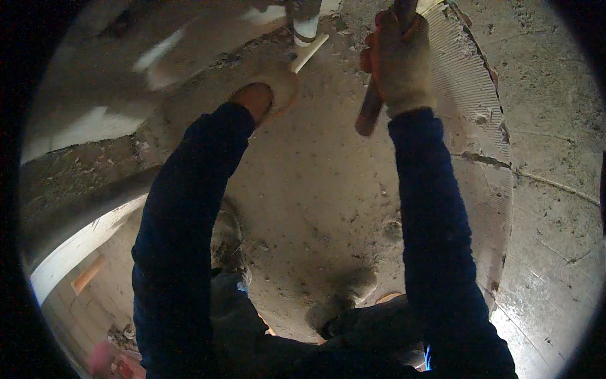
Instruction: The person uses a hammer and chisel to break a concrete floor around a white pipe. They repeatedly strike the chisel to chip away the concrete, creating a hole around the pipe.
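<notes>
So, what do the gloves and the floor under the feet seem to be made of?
The right glove looks like knitted fabric, beige with an orange-red coating on the fingers. The left glove seems the same, though blurred. The floor appears to be rough, dusty cement or mortar, matte and grainy, with a broken ribbed edge.

Gloves (401,60) were dusty beige with orange-red fingertips, sleeves (183,208) dark navy. Tool handle (369,110) was dark reddish-brown. Floor (315,189) was grey-tan with fine ribbed lines at its edge.
</notes>
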A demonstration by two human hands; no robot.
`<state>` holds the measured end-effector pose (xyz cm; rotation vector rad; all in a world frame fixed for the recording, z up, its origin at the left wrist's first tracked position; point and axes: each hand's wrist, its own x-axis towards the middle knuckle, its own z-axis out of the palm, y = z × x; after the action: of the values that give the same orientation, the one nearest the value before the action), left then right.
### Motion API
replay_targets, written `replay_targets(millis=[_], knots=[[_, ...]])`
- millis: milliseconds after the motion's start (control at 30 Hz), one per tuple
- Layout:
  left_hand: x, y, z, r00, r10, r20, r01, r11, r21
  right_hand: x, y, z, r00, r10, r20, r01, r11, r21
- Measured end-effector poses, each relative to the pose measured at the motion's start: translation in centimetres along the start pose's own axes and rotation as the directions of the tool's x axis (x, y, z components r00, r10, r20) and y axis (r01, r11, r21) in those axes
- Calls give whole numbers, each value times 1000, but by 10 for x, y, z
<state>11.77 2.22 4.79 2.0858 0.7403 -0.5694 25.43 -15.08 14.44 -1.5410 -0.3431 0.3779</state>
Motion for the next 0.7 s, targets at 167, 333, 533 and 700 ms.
replay_targets(millis=[167,333,533,700], knots=[[23,-32,4,978,208,-13,-202,935,-292,11,53,-4,853,5,522,399,638,-659],[8,-19,8,940,334,-64,-340,929,-147,4,34,-22,873,358,331,-230,901,-367],[-32,28,-7,979,-196,-50,189,976,-111,3,28,12,983,-162,90,185,840,-510],[-50,30,0,962,51,-267,3,980,197,-9,56,-12,611,707,356,-682,699,-217]])
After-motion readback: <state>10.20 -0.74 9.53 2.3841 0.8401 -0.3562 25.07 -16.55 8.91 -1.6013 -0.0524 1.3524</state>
